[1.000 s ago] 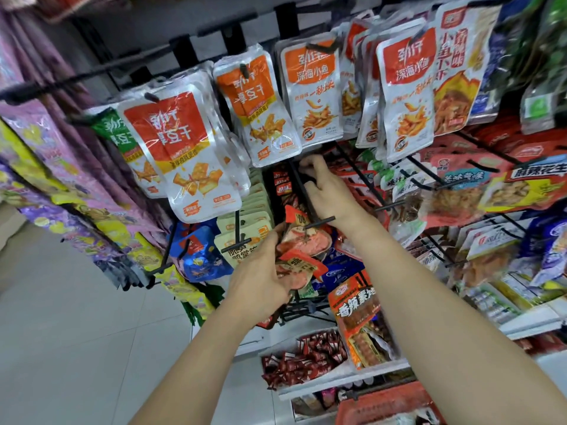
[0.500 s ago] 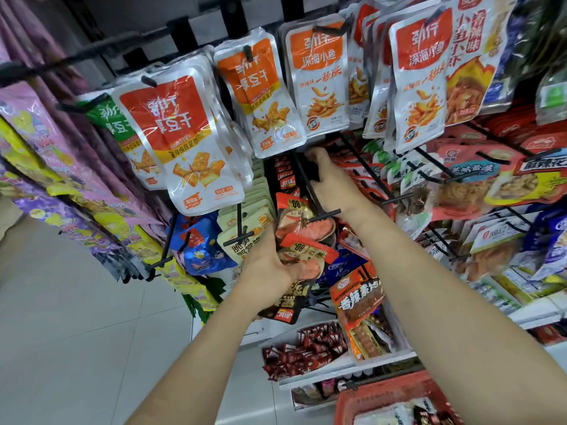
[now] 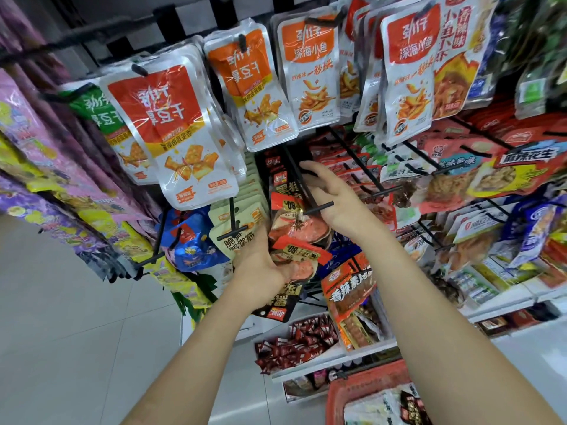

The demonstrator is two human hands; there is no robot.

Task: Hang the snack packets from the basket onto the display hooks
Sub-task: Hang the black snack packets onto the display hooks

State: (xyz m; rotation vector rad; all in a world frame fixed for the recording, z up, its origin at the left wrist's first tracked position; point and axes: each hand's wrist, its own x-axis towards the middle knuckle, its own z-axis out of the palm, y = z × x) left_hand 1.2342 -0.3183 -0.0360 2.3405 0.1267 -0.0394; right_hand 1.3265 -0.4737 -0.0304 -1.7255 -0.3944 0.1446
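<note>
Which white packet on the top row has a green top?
The far-left packet, behind the red-topped one; other white packets show red or orange.

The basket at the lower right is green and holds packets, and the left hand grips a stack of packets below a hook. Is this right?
Not quite. The head view shows the basket is red, not green. The rest stands: it holds packets, and the left hand grips a stack of packets below a hook.

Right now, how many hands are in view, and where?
2. The left hand grips a bunch of packets below the hook; the right hand is beside that hook, fingers relaxed.
</note>
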